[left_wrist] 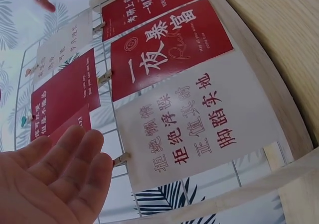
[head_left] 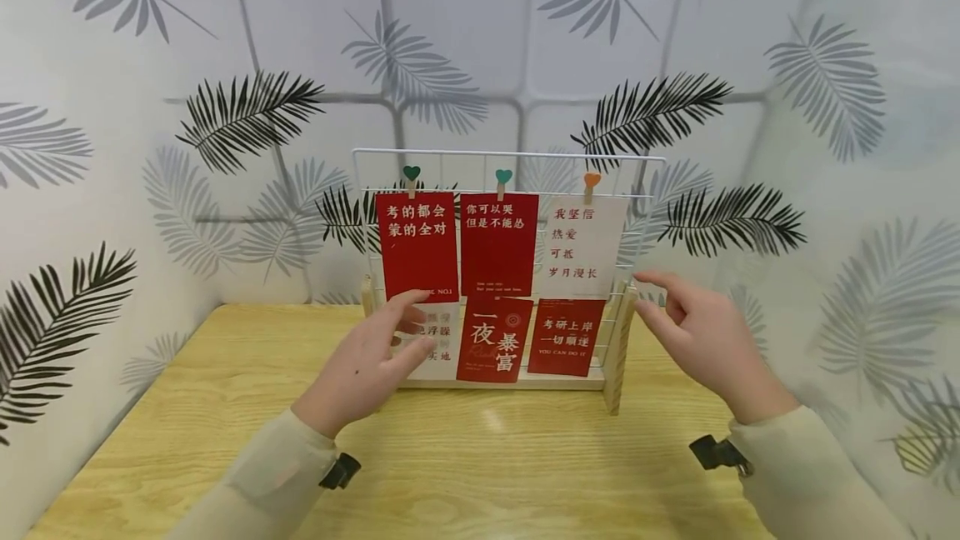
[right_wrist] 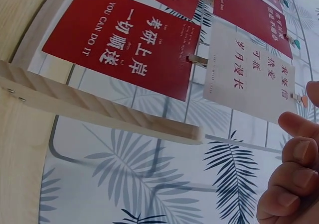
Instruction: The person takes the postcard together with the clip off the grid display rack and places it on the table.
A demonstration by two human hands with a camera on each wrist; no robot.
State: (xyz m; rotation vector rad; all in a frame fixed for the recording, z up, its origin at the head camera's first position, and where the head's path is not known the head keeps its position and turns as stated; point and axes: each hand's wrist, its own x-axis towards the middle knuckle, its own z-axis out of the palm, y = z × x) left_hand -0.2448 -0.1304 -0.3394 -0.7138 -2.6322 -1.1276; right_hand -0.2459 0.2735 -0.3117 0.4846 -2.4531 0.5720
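Note:
A white wire grid rack (head_left: 510, 153) on a wooden stand (head_left: 618, 348) bears two rows of cards. The upper row has a red card (head_left: 416, 261), a second red card (head_left: 498, 252) and a white card (head_left: 585, 244). Below them are a white card (left_wrist: 194, 124), a red card (head_left: 495, 338) and a smaller red card (head_left: 566, 336). My left hand (head_left: 375, 365) hovers before the lower-left white card, partly covering it, fingers relaxed and holding nothing. Beside the rack's right end is my right hand (head_left: 693, 332), its fingers loosely bent around nothing.
Heart-topped clips in dark green (head_left: 412, 173), teal (head_left: 503, 177) and orange (head_left: 592, 179) hold the upper cards. Small wooden clips, such as one clip (right_wrist: 198, 60), hold lower cards. The wooden table (head_left: 480, 457) meets a leaf-patterned backdrop (head_left: 480, 40) behind the rack.

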